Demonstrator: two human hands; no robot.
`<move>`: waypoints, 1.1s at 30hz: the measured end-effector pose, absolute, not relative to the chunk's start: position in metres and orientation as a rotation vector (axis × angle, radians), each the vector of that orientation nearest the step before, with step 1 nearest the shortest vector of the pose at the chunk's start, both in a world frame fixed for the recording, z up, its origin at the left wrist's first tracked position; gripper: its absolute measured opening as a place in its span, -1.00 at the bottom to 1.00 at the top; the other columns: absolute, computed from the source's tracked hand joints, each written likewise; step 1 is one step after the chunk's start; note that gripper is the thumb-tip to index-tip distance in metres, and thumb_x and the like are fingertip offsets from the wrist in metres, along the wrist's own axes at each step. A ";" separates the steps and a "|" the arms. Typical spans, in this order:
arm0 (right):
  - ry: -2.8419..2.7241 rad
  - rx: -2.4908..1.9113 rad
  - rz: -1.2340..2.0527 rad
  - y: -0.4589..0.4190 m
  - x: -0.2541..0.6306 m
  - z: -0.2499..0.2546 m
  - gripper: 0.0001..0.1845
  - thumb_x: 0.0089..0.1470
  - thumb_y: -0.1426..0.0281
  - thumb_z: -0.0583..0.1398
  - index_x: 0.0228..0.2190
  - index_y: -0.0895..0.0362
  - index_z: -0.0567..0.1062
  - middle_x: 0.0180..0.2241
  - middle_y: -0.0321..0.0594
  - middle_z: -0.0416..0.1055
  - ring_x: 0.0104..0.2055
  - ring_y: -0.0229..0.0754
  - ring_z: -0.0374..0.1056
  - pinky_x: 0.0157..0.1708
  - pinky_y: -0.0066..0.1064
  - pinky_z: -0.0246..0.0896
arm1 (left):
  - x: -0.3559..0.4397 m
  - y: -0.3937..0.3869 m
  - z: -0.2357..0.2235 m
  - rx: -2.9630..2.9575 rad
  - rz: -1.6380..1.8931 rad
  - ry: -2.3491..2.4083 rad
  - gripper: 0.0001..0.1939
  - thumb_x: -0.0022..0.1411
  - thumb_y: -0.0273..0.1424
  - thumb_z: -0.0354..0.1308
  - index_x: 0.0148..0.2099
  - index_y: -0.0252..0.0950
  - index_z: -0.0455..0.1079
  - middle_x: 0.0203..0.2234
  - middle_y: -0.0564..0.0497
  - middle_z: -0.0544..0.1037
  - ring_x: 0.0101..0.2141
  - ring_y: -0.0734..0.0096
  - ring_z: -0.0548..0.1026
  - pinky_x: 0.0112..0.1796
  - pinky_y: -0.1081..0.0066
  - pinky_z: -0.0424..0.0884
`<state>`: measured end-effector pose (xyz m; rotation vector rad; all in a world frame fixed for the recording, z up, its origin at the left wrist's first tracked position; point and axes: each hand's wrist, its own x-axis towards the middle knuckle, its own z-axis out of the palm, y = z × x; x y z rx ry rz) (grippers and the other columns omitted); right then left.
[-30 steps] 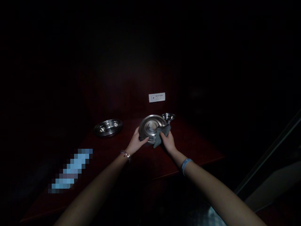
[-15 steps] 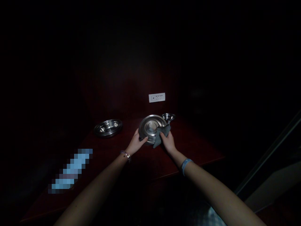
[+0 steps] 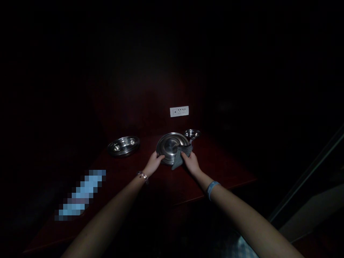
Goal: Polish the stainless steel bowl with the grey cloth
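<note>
A round steel plate (image 3: 170, 143) is held up over the table, tilted toward me. My left hand (image 3: 153, 163) grips its lower left rim, thumb on the near face and fingers hidden behind. At the lower right, my right hand (image 3: 191, 162) is closed on a grey cloth (image 3: 177, 160), pressing it against the plate's rim with the thumb on top. Just behind the plate to the right stands a small steel bowl (image 3: 193, 133), partly covered by the plate and cloth. To the left, a stack of steel plates (image 3: 124, 146) rests on the table.
The dark red table (image 3: 215, 165) has its front edge below my hands. A white socket panel (image 3: 179, 111) is on the wall behind. A blurred-out blue shape (image 3: 83, 193) lies at the table's left. The surroundings are very dark.
The plate has shifted slightly left and changed its tilt, now showing its inner face differently. The left hand has moved a little left and down; the cloth has slid slightly left.
</note>
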<state>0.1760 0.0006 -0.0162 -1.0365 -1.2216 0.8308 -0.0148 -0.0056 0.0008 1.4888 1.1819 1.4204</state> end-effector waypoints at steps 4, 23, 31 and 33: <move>-1.231 -1.048 0.825 -0.001 0.175 -0.016 -0.75 -0.09 0.25 0.21 -0.38 0.16 0.52 -0.36 -0.16 0.55 -0.27 -0.06 0.45 -0.22 -0.28 0.36 | -0.017 -0.006 0.003 1.455 1.431 1.199 -0.81 0.01 -0.48 0.16 -0.25 -0.35 0.44 -0.27 -0.10 0.62 -0.15 0.18 0.53 0.02 0.21 0.35; -1.187 -1.077 0.815 -0.001 0.176 -0.015 -0.71 -0.10 0.27 0.21 -0.32 0.17 0.53 -0.29 -0.15 0.56 -0.25 -0.06 0.47 -0.17 -0.27 0.37 | -0.015 -0.010 -0.004 1.738 1.318 1.237 -0.67 0.17 -0.41 0.10 0.00 -0.37 0.38 -0.02 -0.16 0.56 0.03 0.22 0.47 0.15 0.22 0.26; -1.145 -1.036 0.836 0.003 0.175 -0.018 -0.66 -0.08 0.23 0.24 -0.26 0.16 0.51 -0.21 -0.12 0.57 -0.16 -0.04 0.48 -0.08 -0.23 0.36 | -0.014 -0.010 -0.006 1.770 1.287 1.194 -0.64 0.18 -0.39 0.10 0.02 -0.41 0.37 0.02 -0.21 0.53 0.06 0.19 0.46 0.16 0.22 0.24; -1.132 -0.998 0.843 0.002 0.174 -0.019 -0.60 -0.08 0.19 0.27 -0.22 0.15 0.51 -0.17 -0.10 0.56 -0.13 -0.03 0.48 -0.05 -0.22 0.35 | -0.014 -0.010 -0.006 1.772 1.287 1.194 -0.64 0.18 -0.39 0.10 0.02 -0.40 0.36 0.03 -0.20 0.52 0.06 0.21 0.46 0.17 0.23 0.24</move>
